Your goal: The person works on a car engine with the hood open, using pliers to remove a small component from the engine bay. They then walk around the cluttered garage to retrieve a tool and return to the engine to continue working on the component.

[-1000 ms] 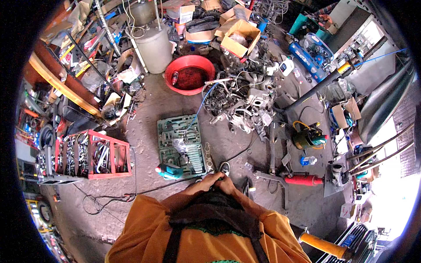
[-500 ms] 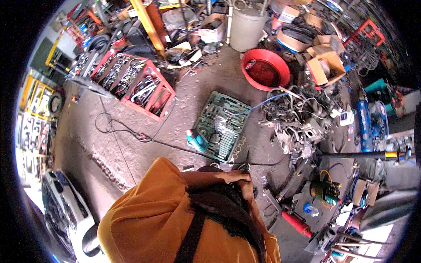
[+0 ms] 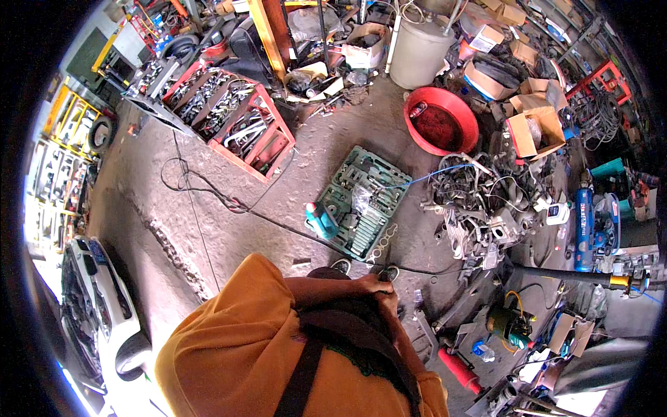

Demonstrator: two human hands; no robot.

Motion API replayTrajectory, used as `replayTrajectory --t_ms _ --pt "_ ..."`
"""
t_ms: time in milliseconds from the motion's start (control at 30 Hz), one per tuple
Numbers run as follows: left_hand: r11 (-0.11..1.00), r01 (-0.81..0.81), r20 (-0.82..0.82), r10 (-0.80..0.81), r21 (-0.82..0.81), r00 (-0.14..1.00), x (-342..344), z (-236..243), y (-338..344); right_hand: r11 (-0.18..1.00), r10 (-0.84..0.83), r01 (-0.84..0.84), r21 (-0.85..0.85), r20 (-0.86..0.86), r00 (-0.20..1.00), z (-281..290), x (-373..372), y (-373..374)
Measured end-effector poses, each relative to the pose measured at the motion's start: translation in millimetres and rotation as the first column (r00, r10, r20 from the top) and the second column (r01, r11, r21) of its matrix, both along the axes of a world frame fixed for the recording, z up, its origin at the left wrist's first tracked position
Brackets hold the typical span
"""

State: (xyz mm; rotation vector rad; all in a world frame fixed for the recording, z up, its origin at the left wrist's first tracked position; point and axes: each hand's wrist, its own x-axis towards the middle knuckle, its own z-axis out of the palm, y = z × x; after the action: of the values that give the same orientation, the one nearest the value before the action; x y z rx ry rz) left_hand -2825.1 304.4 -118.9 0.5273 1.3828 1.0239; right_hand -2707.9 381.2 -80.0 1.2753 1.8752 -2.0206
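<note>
Both of my hands meet close together in front of my waist. My left hand [image 3: 369, 283] is closed, its fingers curled against the right one. My right hand [image 3: 387, 300] is also closed, just below and beside it. Whatever they grip, if anything, is hidden between the fingers. On the floor beyond my shoes [image 3: 394, 272] lies an open green tool case [image 3: 390, 169] with sockets and other tools. A teal power tool [image 3: 322, 221] rests on its near left corner. Beside its near right corner lies a flat metal strip with round holes [image 3: 384, 240].
A red basin [image 3: 470, 126] stands beyond the case, with greasy engine parts [image 3: 462, 208] to the right. A red tool cart [image 3: 240, 165] is at far left. A black cable [image 3: 281, 229] crosses the floor. A white car [image 3: 114, 299] stands left; a red cylinder [image 3: 458, 370] lies right.
My view has turned slightly, so the surroundings sit farther right. A dark, pointed thing that stuck out beyond my hands no longer shows. My hands stay together and closed.
</note>
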Motion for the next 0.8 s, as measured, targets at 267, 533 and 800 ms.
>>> replayTrajectory --t_ms 267,533,800 --pt "0.931 0.163 -0.194 -0.103 0.328 0.976 0 -41 -2 0.996 -0.052 0.037 -0.075 -0.213 0.976 9 -5 0" --pt "0.996 -0.062 0.045 0.059 0.069 0.997 -15 4 14 0.96 -0.222 0.145 -0.238 -0.339 0.914 14 -10 7" --pt "0.73 -0.596 0.161 0.579 0.336 0.799 -106 112 10 0.93 0.098 -0.242 -0.276 -0.45 0.888 57 -20 58"
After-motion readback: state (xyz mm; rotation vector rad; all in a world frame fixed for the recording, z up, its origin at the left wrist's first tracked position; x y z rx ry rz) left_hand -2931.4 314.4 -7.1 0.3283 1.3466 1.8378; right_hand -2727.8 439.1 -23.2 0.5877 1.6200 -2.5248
